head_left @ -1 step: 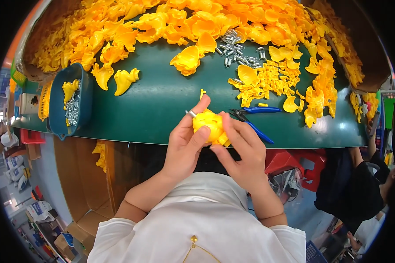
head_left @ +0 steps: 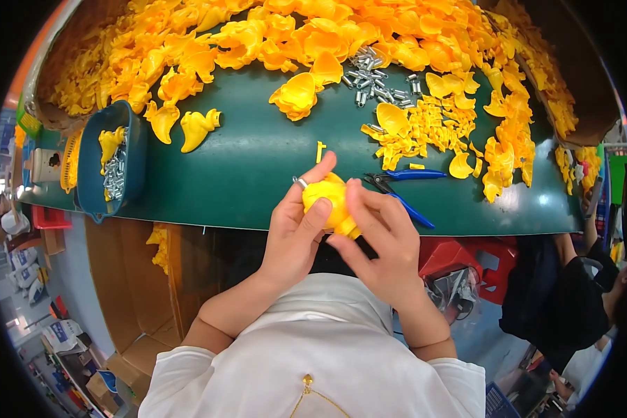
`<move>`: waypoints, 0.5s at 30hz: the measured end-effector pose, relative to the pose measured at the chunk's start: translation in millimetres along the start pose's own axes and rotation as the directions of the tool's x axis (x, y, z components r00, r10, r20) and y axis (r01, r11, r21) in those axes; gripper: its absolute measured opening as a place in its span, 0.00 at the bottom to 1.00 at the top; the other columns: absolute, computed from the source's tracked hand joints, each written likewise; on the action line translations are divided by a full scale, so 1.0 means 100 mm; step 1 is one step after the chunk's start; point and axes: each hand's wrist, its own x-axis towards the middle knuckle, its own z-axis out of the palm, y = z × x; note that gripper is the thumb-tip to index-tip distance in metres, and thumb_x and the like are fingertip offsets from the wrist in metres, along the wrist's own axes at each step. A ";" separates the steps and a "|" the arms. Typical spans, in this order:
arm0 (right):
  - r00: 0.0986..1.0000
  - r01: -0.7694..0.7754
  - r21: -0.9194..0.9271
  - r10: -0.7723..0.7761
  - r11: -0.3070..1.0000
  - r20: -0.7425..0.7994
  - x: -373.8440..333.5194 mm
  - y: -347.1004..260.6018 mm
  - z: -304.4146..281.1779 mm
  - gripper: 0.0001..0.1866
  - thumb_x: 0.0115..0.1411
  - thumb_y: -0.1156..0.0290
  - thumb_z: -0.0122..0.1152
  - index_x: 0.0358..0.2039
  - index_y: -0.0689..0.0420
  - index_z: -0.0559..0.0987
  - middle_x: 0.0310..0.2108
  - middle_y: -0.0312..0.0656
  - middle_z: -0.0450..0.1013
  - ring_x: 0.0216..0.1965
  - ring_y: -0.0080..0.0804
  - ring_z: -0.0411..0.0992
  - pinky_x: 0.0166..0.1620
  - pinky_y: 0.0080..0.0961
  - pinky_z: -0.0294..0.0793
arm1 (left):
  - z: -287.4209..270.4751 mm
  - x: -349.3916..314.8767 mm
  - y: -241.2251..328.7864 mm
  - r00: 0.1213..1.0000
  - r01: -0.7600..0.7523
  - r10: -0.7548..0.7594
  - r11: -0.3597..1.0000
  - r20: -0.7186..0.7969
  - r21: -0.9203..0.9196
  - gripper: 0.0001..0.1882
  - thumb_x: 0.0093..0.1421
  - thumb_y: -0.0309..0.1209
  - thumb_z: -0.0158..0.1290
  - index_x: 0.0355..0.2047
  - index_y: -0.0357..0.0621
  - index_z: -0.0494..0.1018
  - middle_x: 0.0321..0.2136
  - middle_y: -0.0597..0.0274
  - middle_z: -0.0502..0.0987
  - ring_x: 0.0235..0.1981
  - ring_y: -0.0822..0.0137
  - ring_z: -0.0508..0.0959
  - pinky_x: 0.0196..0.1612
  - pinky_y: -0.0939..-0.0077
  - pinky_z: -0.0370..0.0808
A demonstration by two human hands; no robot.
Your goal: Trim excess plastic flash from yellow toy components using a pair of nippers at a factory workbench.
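Observation:
A rounded yellow plastic piece (head_left: 329, 203) is held between my two hands above the table's near edge. My left hand (head_left: 294, 226) is closed round its left side, the thumb lying across the front. At its right side, the fingers of my right hand (head_left: 384, 233) press on the piece. Beside my left index finger is a small silver metal bit (head_left: 300, 182); whether it is a ring or a spring I cannot tell. Just beyond that fingertip lies a thin yellow strip (head_left: 320, 152). Blue-handled nippers (head_left: 414, 174) rest with jaws apart near my right hand.
The green table (head_left: 251, 174) carries a large heap of yellow shells (head_left: 313, 35) at the back. Silver springs (head_left: 373, 76) and small yellow parts (head_left: 432, 125) lie to the right. A blue-green basket (head_left: 136, 160) holds springs at the left. Another person's arm (head_left: 566, 247) shows far right.
The yellow piece has turned a little and shifted slightly left in my hands. My right fingers have moved slightly with it. More of the thin yellow strip shows beyond my left fingertip.

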 end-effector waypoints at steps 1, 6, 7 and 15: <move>1.000 -0.004 -0.002 0.004 1.000 -0.001 0.00 0.00 -0.01 0.28 0.47 0.75 0.69 0.50 0.63 0.74 0.46 0.49 0.71 0.45 0.42 0.73 0.48 0.28 0.72 | 0.02 0.00 0.02 1.000 0.004 -0.004 1.000 0.002 -0.001 0.31 0.63 0.38 0.49 0.61 0.33 0.55 0.54 0.54 0.66 0.57 0.60 0.68 0.58 0.67 0.66; 0.998 -0.008 0.049 0.011 0.999 -0.068 0.01 0.06 -0.02 0.27 0.45 0.76 0.68 0.48 0.63 0.75 0.44 0.48 0.72 0.42 0.41 0.73 0.45 0.28 0.73 | 0.04 0.01 0.08 0.997 0.076 -0.077 0.996 0.029 0.035 0.33 0.63 0.39 0.49 0.63 0.34 0.52 0.51 0.55 0.68 0.56 0.58 0.68 0.57 0.66 0.68; 0.997 -0.022 0.031 0.024 0.999 -0.075 0.01 0.08 -0.04 0.26 0.47 0.76 0.67 0.49 0.64 0.75 0.43 0.49 0.73 0.41 0.40 0.73 0.45 0.29 0.73 | 0.04 -0.01 0.08 0.995 0.096 -0.096 0.995 0.022 0.003 0.34 0.63 0.38 0.50 0.63 0.35 0.51 0.51 0.56 0.68 0.56 0.59 0.69 0.56 0.66 0.68; 0.997 -0.065 0.218 0.074 0.974 -0.035 0.03 0.06 -0.04 0.29 0.50 0.75 0.65 0.54 0.66 0.70 0.45 0.49 0.71 0.45 0.40 0.72 0.47 0.28 0.72 | -0.09 0.03 0.07 0.993 -0.069 0.065 0.997 0.096 0.045 0.29 0.57 0.29 0.58 0.56 0.39 0.60 0.52 0.57 0.66 0.55 0.64 0.68 0.56 0.70 0.68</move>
